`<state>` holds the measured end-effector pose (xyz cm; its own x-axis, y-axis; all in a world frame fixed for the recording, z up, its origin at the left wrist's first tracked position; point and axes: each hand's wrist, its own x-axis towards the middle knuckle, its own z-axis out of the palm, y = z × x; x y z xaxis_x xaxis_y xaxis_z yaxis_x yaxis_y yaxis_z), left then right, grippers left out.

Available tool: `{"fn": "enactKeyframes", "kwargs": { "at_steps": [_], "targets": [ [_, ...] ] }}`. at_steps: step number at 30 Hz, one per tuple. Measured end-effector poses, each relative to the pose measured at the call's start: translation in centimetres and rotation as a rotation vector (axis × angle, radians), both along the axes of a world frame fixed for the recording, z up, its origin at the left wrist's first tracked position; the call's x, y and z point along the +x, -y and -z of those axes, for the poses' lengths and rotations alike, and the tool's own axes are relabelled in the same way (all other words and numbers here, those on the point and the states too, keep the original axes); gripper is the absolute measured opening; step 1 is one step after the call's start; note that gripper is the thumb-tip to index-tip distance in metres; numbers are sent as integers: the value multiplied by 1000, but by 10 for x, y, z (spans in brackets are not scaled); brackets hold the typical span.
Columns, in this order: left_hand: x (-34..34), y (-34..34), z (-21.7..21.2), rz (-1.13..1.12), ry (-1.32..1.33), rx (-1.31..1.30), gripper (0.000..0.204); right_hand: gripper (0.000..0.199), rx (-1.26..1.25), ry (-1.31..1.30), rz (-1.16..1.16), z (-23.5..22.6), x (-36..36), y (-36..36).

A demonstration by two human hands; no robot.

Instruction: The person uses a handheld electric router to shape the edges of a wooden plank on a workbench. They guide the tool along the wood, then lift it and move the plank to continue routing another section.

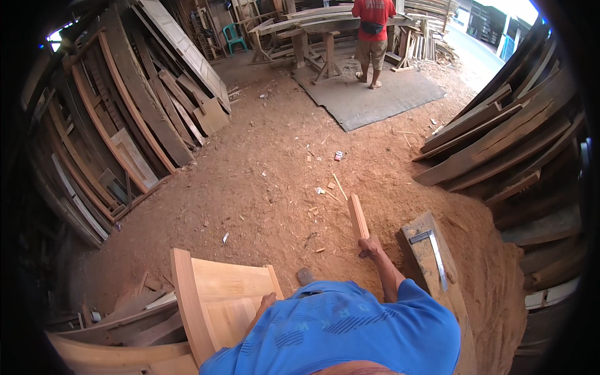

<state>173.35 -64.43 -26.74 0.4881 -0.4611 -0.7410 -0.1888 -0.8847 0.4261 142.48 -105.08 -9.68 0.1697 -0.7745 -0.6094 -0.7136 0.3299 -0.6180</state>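
Note:
My right hand point(371, 247) is closed around the near end of a short, narrow wooden stick point(357, 215) that points away from me over the sawdust floor. My left hand point(267, 302) rests on a pale curved wooden panel frame point(206, 294) that stands in front of me at the lower left; its fingers are partly hidden behind my blue shirt. A steel try square point(432, 250) lies on a grey plank point(445, 278) just right of my right arm.
Long planks lean in stacks at the left point(131, 119) and right point(500, 137). A person in a red shirt point(373, 34) stands on a grey mat point(375, 94) by a workbench at the back. Wood scraps litter the floor.

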Motion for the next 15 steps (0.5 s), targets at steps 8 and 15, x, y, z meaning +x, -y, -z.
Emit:
{"fn": "enactKeyframes", "kwargs": {
  "at_steps": [8, 15],
  "targets": [
    [152, 177, -61, -455, -314, -204, 43, 46, 277, -249, 15, 98, -7, 7],
    [167, 314, -41, -485, -370, -214, 49, 36, 696, -156, 93, 121, -40, 47]
  ]
}}
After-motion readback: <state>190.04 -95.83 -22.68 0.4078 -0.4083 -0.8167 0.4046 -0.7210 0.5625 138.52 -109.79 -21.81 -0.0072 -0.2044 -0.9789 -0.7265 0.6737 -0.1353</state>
